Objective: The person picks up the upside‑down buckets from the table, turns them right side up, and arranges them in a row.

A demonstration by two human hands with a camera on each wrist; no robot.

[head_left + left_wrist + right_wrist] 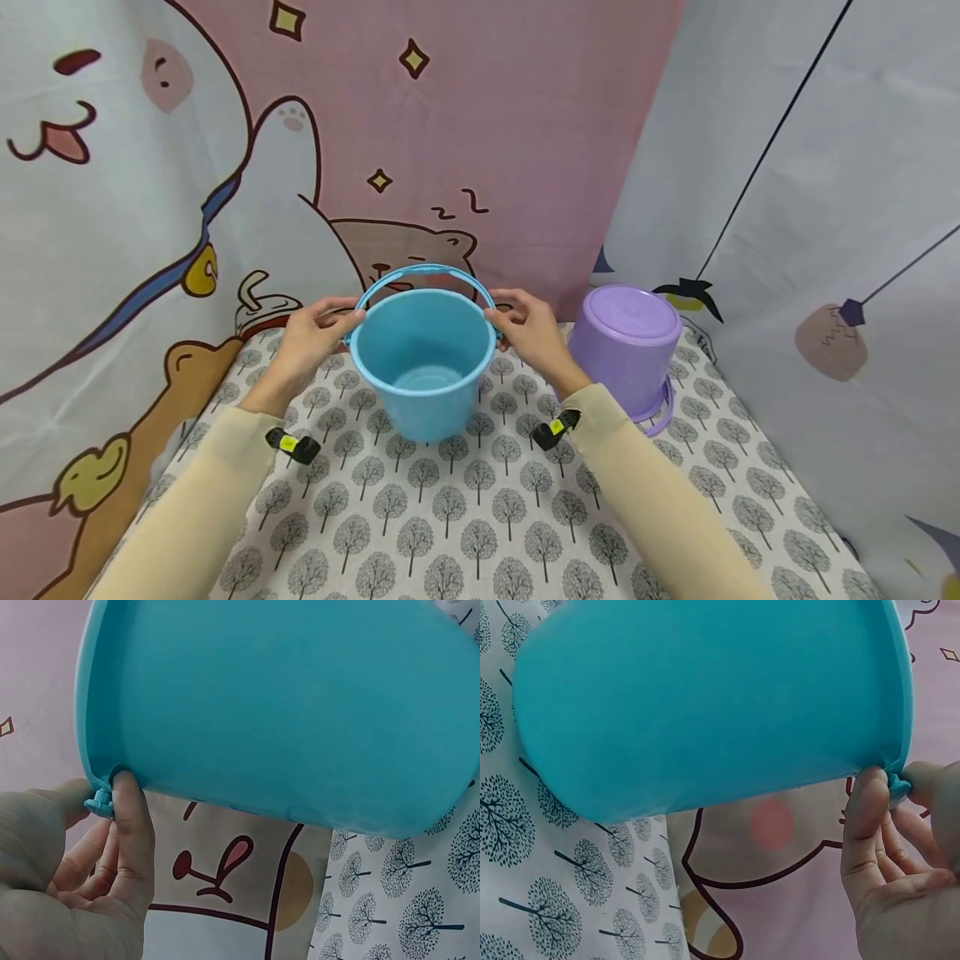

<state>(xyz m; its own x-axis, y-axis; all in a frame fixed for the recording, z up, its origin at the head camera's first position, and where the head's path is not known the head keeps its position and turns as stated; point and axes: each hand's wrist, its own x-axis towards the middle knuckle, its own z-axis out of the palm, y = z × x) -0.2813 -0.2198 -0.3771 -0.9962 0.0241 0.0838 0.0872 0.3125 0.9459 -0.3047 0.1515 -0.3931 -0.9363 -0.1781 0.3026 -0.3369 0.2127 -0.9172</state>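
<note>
I hold the blue bucket (422, 358) just above the table's (480, 508) far middle; my left hand (311, 333) and right hand (528, 329) pinch its rim at the handle pivots; best to keep both grips level so it doesn't tip.

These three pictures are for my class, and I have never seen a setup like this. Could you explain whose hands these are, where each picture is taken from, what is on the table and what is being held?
No machine here: a person works with bare hands and wears three cameras. The wide picture comes from the head camera, looking down at both arms. The other two come from cameras on each wrist, very close to the work.

The left hand and the right hand hold a blue bucket by its rim, one on each side, at the pegs where its handle joins. The bucket is upright and looks empty. Beside it on the tree-patterned tablecloth stands a purple bucket, upside down. Cartoon-printed cloths hang behind.
</note>
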